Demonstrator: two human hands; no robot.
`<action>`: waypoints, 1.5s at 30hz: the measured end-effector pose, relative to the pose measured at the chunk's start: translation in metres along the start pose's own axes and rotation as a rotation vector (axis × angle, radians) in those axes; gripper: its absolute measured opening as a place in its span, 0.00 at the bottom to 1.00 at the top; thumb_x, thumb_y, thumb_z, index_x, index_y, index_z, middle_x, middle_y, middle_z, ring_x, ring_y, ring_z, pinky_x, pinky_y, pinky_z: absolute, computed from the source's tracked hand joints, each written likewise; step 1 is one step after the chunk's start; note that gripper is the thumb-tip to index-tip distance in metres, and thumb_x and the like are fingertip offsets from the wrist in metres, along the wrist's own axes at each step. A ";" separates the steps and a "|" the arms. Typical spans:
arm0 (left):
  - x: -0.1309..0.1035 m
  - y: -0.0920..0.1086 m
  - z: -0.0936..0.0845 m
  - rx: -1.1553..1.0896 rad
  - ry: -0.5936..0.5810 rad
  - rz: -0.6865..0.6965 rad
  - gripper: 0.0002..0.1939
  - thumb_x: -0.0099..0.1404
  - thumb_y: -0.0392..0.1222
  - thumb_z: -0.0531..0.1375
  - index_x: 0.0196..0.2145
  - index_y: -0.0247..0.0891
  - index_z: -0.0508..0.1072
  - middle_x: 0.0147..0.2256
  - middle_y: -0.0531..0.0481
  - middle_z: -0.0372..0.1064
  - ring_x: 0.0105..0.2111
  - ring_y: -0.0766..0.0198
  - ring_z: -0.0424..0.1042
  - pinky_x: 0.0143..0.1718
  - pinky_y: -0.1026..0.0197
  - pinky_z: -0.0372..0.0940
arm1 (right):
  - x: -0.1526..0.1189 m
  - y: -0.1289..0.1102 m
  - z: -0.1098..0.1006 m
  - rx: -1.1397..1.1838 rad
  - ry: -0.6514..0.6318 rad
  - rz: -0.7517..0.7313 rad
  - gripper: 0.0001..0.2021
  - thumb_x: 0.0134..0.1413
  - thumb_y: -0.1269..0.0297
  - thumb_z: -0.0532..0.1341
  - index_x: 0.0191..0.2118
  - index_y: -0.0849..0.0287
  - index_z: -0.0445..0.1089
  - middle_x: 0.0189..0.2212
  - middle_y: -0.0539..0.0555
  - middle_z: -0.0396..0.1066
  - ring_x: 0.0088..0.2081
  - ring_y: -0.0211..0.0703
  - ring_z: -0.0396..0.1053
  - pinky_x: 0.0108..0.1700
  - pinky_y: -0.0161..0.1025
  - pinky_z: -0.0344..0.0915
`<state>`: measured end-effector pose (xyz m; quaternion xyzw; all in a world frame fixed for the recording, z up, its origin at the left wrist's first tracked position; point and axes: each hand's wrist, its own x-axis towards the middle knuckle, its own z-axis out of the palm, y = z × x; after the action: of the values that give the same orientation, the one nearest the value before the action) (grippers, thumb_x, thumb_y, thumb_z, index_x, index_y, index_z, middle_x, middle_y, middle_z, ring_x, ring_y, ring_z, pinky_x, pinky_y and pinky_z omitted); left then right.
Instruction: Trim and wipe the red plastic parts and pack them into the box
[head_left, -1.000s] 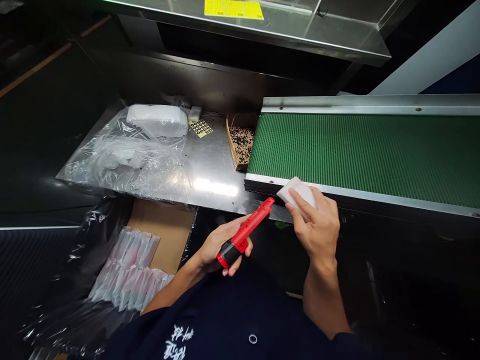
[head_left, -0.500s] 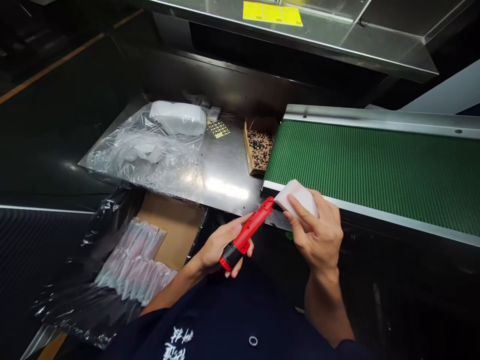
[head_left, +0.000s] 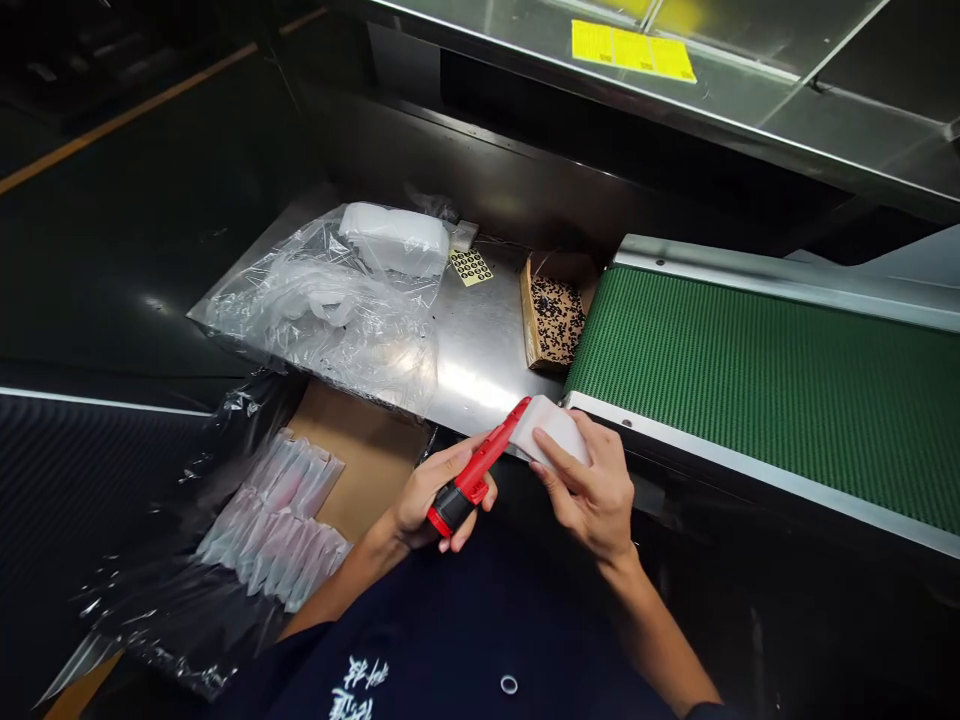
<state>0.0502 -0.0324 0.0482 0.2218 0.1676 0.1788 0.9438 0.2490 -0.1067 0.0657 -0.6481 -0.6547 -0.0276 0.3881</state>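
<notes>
My left hand (head_left: 442,495) is wrapped round a red handheld device (head_left: 481,462) with a black section near its lower end; its exact kind is unclear. The narrow upper tip of the device meets the edge of a white foam pouch (head_left: 553,432). Whether the tip is inside the pouch or just against it, I cannot tell. My right hand (head_left: 592,485) grips the pouch from the right, fingers across its face. Both hands are in front of the metal table's near edge, beside the conveyor's left end.
A green conveyor belt (head_left: 757,395) runs to the right. Clear plastic with white foam pouches (head_left: 394,240) lies on the metal table (head_left: 480,335), near a sticker sheet (head_left: 471,266) and a box of small black pieces (head_left: 553,318). At lower left, a carton (head_left: 367,455) holds several wrapped items (head_left: 277,525).
The pouch and my right hand have moved left, bringing the pouch's edge over the device's tip area. My left hand moved slightly left. The camera view has turned, shifting the table scene rightward.
</notes>
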 end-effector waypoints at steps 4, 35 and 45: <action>-0.006 0.012 -0.015 -0.019 0.062 0.098 0.27 0.74 0.46 0.46 0.67 0.35 0.49 0.29 0.46 0.69 0.12 0.65 0.66 0.07 0.71 0.56 | -0.003 0.007 0.040 0.135 0.052 0.201 0.15 0.59 0.62 0.61 0.51 0.50 0.74 0.54 0.59 0.67 0.53 0.53 0.66 0.53 0.54 0.65; 0.009 -0.001 0.002 0.076 0.144 0.136 0.31 0.72 0.47 0.49 0.68 0.39 0.44 0.33 0.45 0.69 0.15 0.65 0.68 0.10 0.69 0.58 | -0.028 0.001 0.052 0.584 -0.136 0.505 0.10 0.60 0.59 0.60 0.33 0.57 0.76 0.29 0.53 0.75 0.31 0.41 0.72 0.35 0.38 0.68; 0.031 -0.043 0.040 0.111 0.225 0.166 0.27 0.70 0.51 0.55 0.59 0.29 0.62 0.31 0.44 0.70 0.20 0.64 0.69 0.18 0.67 0.64 | -0.052 -0.005 -0.012 0.554 -0.084 0.362 0.07 0.59 0.61 0.62 0.40 0.56 0.75 0.30 0.52 0.73 0.28 0.39 0.69 0.30 0.36 0.67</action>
<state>0.1048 -0.0701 0.0538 0.2652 0.2630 0.2704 0.8873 0.2430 -0.1573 0.0486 -0.6244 -0.5271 0.2474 0.5207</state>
